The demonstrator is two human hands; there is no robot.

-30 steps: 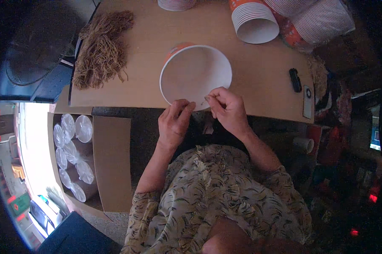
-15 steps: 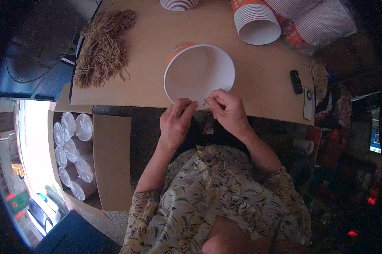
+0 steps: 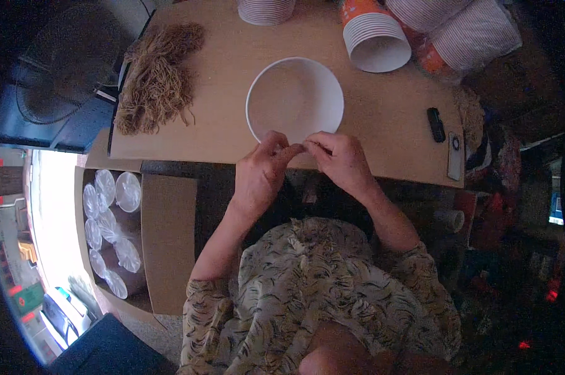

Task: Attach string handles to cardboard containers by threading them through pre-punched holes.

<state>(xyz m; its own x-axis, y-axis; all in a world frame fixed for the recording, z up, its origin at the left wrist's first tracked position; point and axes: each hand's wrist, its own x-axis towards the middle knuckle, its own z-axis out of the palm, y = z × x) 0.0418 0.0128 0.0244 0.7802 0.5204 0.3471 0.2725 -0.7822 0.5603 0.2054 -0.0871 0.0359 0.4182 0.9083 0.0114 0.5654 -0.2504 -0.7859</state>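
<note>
A large white-lined paper tub [image 3: 295,100] lies near the front edge of the table, its open mouth toward me. My left hand [image 3: 263,172] is closed in a pinch just below the tub's lower rim. Against its fingertips are those of my right hand [image 3: 342,161], also pinched together. Whatever they hold between them is too small and covered by the fingers to name. Up on the left of the table lies a bundle of brown stringy fibre [image 3: 160,81].
Stacked paper tubs [image 3: 379,53] lie at the far right beside plastic-wrapped stacks [image 3: 476,40]; another stack [image 3: 267,9] is at the far edge. A black object [image 3: 436,125] and a pale flat device [image 3: 455,156] sit at right. An open carton [image 3: 170,244] holds plastic-wrapped rolls or stacks.
My fingertips have come together from a small gap, and both hands have closed in at the tub's rim. The tub appears slightly higher in view and turned more toward me.
</note>
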